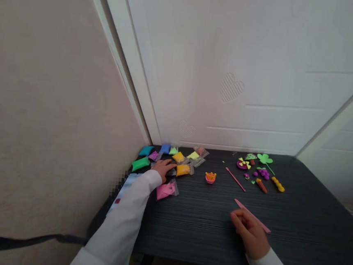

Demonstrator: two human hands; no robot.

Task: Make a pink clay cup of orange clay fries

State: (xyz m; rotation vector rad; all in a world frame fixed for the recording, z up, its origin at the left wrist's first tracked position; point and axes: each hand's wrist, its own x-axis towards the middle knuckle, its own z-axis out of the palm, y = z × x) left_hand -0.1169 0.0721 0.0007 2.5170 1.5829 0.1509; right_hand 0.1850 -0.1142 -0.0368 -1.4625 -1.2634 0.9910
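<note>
"What looks done?"
"The carrot (261,185) and clover (265,159) right of the cup (209,181) seem finished; packets (183,170) left of it look full."
"Hands?"
"Left hand (162,169): fingers spread over packets, grip unclear. Right hand (250,233): fingers curled, apparently empty, by the pink knife (260,223)."

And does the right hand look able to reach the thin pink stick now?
Probably yes: the thin pink stick lies beyond the right hand, and only the flat pink tool lies between them, low on the dark table, so the way looks free.
</note>
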